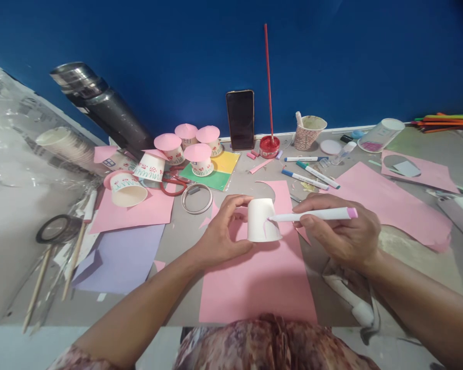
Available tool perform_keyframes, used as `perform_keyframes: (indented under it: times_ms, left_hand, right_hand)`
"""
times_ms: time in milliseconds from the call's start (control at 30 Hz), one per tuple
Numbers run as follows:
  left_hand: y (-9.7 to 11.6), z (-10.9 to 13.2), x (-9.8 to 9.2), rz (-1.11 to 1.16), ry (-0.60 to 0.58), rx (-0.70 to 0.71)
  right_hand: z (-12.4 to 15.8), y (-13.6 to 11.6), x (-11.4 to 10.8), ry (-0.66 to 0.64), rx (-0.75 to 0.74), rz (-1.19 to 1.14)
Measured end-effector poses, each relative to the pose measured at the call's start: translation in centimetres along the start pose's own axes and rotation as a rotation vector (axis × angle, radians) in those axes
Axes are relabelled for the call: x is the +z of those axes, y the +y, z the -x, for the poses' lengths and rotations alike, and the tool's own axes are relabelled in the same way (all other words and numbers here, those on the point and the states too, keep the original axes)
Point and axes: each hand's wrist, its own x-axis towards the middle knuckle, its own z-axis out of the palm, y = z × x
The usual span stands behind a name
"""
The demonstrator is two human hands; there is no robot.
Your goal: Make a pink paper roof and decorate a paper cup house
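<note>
Fingers first: the left hand [219, 234] has its fingers [237, 202] curled round a white paper cup [260, 223], gripping it mouth-down dead centre of the frame. The right hand [341, 234] pinches a marker [312, 214] with a pink cap, lying almost level, its tip touching the cup's right side

The cup stands on a pink sheet [254, 288] that runs down to the near edge of the table [179, 239], a grey, paint-smudged top. Just above the left hand there's a tape ring [196, 198], and red scissors [173, 182] beside it. Further up, a bunch of roofed cups [198, 154] with pink cone tops, near a green and yellow sheet. Loose markers [312, 174] lie above the right hand, with a red pot [269, 146] holding a tall stick behind them

A phone [239, 119] leans upright on the blue wall [177, 51], which closes off the whole back edge. A steel flask [100, 105] sits upper left. The freest spots are the lower pink sheet between the forearms and the purple sheet [119, 259] lower left; everything toward the wall is packed tight
</note>
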Motion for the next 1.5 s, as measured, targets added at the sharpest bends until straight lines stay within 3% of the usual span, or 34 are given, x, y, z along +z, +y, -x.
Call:
perform_keyframes:
  times_ms: [700, 933, 1500]
  left_hand:
    - [-0.86, 0.29, -0.13, 0.000, 0.007, 0.001]
    - [-0.70, 0.20, -0.02, -0.001, 0.010, -0.002]
    - [-0.85, 0.13, 0.05, 0.084, 0.000, -0.028]
  right_hand:
    - [0.10, 0.14, 0.16, -0.094, -0.021, -0.134]
    - [0.23, 0.05, 0.06, 0.008, 0.026, 0.024]
    - [0.25, 0.01, -0.08, 0.021, 0.028, 0.029]
